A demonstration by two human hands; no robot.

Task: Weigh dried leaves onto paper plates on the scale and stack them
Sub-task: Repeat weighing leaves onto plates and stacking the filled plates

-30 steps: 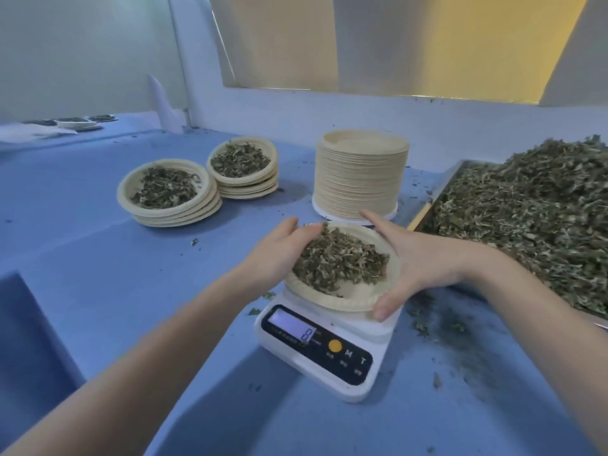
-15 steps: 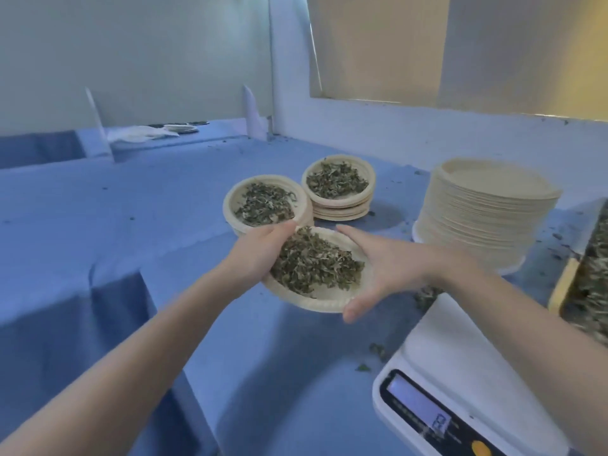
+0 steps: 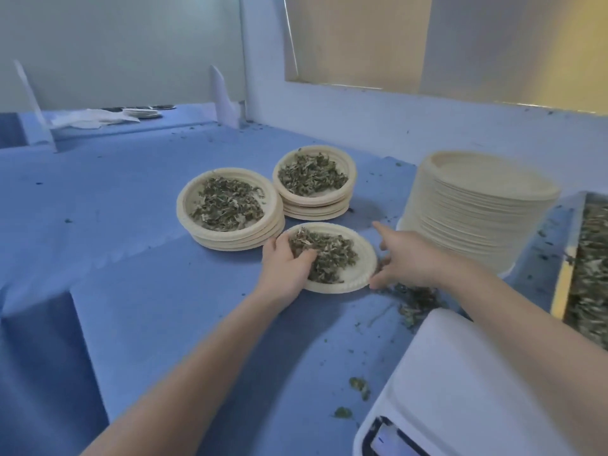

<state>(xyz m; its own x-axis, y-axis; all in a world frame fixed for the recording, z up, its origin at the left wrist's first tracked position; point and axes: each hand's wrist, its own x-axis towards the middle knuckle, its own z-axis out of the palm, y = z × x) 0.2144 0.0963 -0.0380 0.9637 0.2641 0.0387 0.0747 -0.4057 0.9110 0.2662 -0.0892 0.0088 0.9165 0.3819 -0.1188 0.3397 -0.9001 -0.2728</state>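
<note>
Our left hand (image 3: 285, 265) pinches the filled plate (image 3: 357, 263) on the desk (image 3: 131, 258); our right hand (image 3: 403, 258), grip spread, touches its rim.

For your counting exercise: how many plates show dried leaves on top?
3: the left stack's top plate, the back stack's top plate, and the single plate on the table between both hands. Plates beneath may hold hidden leaves.
</note>
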